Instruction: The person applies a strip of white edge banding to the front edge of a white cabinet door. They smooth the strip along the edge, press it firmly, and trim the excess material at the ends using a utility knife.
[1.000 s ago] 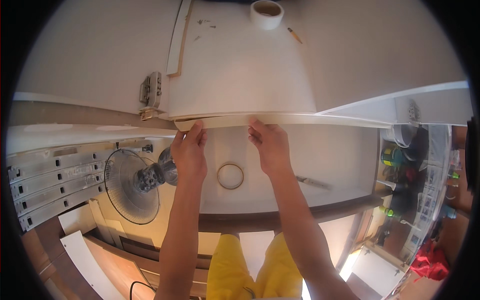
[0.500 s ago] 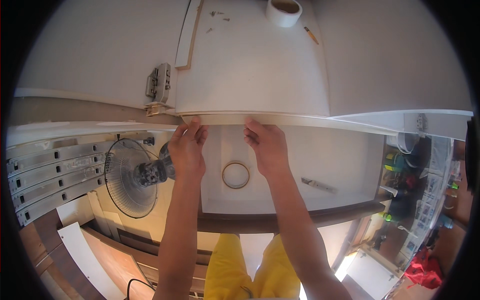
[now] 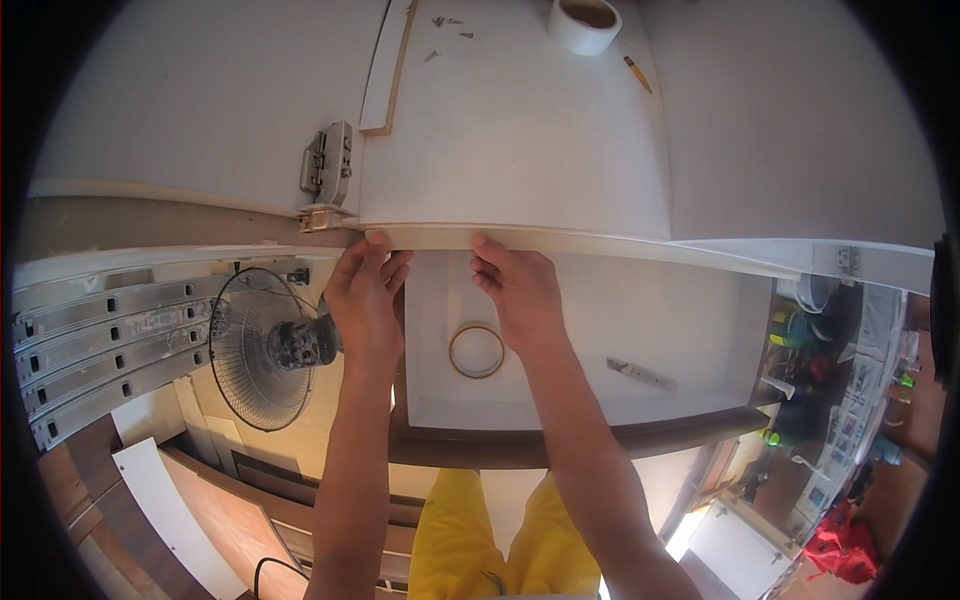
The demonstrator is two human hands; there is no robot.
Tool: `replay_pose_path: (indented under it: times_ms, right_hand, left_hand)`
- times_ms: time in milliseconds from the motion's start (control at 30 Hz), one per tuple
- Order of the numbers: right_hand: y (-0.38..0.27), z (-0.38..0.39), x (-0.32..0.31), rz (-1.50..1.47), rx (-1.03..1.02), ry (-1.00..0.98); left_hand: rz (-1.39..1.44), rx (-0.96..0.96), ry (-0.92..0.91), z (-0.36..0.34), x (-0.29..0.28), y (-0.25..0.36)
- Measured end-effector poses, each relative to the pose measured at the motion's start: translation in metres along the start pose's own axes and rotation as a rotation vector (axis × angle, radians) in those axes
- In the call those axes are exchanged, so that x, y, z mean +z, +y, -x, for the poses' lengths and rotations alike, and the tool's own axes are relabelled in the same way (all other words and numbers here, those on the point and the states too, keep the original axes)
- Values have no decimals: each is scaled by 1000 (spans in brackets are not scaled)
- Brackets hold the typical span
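Observation:
A long cream edging strip (image 3: pixel 570 242) runs along the front edge of the white cabinet shelf (image 3: pixel 510 150). At its left end my left hand (image 3: pixel 366 300) is closed, the thumb laid on the strip and the fingers curled beneath. A short way to the right, my right hand (image 3: pixel 520 290) pinches the same strip between thumb and bent fingers. Just left of the strip's end, a metal hinge (image 3: pixel 328 165) is fixed to the cabinet side. Below my hands sits an open white drawer (image 3: pixel 480 412) holding a roll of tape (image 3: pixel 477 351) and a utility knife (image 3: pixel 641 373).
On the shelf are a wide white tape roll (image 3: pixel 585 28), several screws (image 3: pixel 455 21), a short pencil (image 3: pixel 637 74) and a narrow board (image 3: pixel 388 80). A fan (image 3: pixel 262 348) stands left of the drawer. Loose boards (image 3: pixel 215 500) lie lower left.
Both hands have shifted slightly left along the strip. Its left end, a little apart from the shelf edge before, now lies against it. The view has moved slightly.

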State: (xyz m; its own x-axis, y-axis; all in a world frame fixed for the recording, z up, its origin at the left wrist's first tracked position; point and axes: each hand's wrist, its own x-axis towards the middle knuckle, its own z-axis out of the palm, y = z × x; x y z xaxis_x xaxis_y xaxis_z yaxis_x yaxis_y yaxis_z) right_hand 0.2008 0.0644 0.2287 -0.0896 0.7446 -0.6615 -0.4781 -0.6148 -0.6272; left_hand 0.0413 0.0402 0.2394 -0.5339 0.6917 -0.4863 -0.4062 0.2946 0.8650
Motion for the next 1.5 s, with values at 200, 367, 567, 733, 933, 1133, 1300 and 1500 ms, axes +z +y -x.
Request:
replay_pose_path:
  times_ms: [200,367,567,733,933,1133,1300,1500]
  right_hand:
    - [2,0,5,19,13,18]
    - [-2,0,5,8,22,29]
    - [-3,1,5,27,26,44]
    - [-7,6,5,5,-21,140]
    - [-10,10,0,-80,-45,244]
    - [-8,10,-3,-72,-58,186]
    - [-1,15,9,10,37,83]
    - [4,5,24,-29,60,69]
  left_hand:
    - [-16,-39,4,-5,-4,0]
    - [-5,-26,-2,-7,-2,-3]
    - [-12,-14,0,-11,-4,-7]
    - [0,-19,12,-12,-3,-7]
    - [32,-29,38,-13,-1,-7]
    - [74,46,75,-13,2,-17]
    - [103,114,111,-10,6,-24]
    - [107,88,167,-8,11,-19]
